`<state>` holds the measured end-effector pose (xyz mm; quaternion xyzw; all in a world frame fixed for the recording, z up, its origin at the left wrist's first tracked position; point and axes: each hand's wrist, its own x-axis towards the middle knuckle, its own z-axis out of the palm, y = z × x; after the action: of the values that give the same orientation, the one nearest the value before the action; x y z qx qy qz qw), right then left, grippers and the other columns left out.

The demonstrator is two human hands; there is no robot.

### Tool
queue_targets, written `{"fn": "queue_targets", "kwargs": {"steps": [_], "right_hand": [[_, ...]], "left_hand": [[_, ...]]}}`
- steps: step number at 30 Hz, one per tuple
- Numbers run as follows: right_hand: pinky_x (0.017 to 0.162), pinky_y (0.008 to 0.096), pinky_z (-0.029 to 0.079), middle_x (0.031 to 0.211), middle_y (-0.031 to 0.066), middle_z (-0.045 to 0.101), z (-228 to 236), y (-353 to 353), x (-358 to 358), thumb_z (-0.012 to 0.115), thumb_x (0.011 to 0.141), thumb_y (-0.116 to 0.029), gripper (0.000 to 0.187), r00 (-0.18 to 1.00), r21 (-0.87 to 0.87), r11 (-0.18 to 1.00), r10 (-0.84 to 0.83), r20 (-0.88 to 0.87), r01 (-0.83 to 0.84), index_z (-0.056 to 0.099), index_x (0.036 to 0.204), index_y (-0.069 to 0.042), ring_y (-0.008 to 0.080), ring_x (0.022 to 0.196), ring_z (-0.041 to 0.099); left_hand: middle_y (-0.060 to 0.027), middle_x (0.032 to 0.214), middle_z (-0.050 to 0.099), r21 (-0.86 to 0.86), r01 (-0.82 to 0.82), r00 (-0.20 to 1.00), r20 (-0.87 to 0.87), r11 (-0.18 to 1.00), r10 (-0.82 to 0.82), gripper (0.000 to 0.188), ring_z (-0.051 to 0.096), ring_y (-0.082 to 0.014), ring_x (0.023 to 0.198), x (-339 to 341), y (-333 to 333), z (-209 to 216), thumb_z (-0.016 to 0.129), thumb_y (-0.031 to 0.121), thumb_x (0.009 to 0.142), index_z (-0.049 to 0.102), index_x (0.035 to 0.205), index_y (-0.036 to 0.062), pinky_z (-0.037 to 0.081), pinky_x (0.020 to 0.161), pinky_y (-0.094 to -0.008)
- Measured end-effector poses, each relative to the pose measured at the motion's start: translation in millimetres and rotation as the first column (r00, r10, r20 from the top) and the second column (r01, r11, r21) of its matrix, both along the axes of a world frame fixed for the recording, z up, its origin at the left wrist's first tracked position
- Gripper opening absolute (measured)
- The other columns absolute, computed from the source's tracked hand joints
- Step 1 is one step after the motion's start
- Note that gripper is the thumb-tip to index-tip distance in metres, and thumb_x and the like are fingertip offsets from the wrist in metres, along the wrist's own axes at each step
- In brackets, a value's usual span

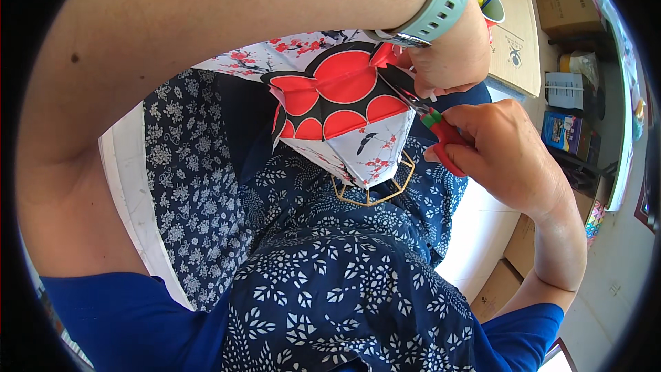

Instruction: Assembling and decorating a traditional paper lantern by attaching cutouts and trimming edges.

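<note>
On my lap lies a lantern-like form (344, 124) covered in white cloth or paper with plum-blossom print and red and black scallops. A thin gold-coloured hexagonal frame (368, 200) shows at its lower end. My left hand (447, 62), reaching across from the left with a pale green watch strap on the wrist, is closed on the covering's far right edge; its fingertips are partly hidden. My right hand (513, 151) grips scissors (444, 141) with red and green handles. Their blades lie against the black and red edge, close beside my left fingers.
A blue and white patterned apron (330, 282) covers my lap. At the far right, a cup (493, 10) holding a yellow tool and a blue stick stands on a cardboard box (520, 48). Shelves hold a blue package (561, 131) and other boxes.
</note>
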<state>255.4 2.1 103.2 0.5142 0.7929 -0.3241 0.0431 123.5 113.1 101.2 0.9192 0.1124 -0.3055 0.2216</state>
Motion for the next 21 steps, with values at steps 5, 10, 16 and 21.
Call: {"fn": "queue_targets", "kwargs": {"steps": [5, 10, 16, 21], "right_hand": [[0.057, 0.0382, 0.043, 0.064, 0.0156, 0.057, 1, 3, -3, 0.075, 0.081, -0.02, 0.025, 1.0, 0.01, 1.0, 0.02, 0.008, -0.02, 0.06, 0.077, 0.0, 0.0324, 0.06, 0.057], [0.058, 0.0379, 0.045, 0.065, 0.016, 0.059, -5, 3, -4, 0.074, 0.082, -0.017, 0.023, 0.999, 0.001, 1.0, -0.007, -0.036, 0.007, 0.06, 0.077, 0.0, 0.0323, 0.062, 0.059], [0.059, 0.0374, 0.046, 0.066, 0.016, 0.059, -4, 4, -7, 0.074, 0.082, -0.015, 0.022, 0.998, -0.013, 1.0, -0.019, -0.063, 0.019, 0.06, 0.077, 0.001, 0.0313, 0.062, 0.06], [0.058, 0.036, 0.046, 0.064, 0.0156, 0.058, -10, 2, -2, 0.073, 0.082, -0.012, 0.02, 0.994, 0.028, 0.999, -0.033, -0.102, 0.036, 0.059, 0.076, 0.001, 0.0297, 0.06, 0.059]], "left_hand": [[-0.014, 0.09, 0.07, 0.021, -0.015, 1.0, -0.023, 1.0, 0.016, 0.015, 0.068, -0.0268, 0.086, 2, -2, 4, 0.063, 0.01, 0.087, 0.067, 0.099, 0.002, 0.054, 0.076, -0.0373], [-0.0147, 0.091, 0.07, -0.008, 0.041, 0.992, 0.117, 0.999, -0.04, 0.018, 0.068, -0.0282, 0.086, -8, 1, 6, 0.063, 0.011, 0.087, 0.068, 0.103, 0.0018, 0.054, 0.076, -0.0382], [-0.0155, 0.092, 0.07, 0.014, -0.028, 1.0, 0.012, 1.0, 0.028, 0.019, 0.067, -0.0296, 0.086, -3, 0, -4, 0.062, 0.011, 0.088, 0.067, 0.103, 0.0018, 0.054, 0.076, -0.0387], [-0.0165, 0.091, 0.069, -0.01, -0.012, 0.989, 0.145, 1.0, 0.013, 0.02, 0.067, -0.0298, 0.084, 6, 5, -13, 0.062, 0.011, 0.085, 0.067, 0.103, 0.0024, 0.053, 0.074, -0.0402]]}}
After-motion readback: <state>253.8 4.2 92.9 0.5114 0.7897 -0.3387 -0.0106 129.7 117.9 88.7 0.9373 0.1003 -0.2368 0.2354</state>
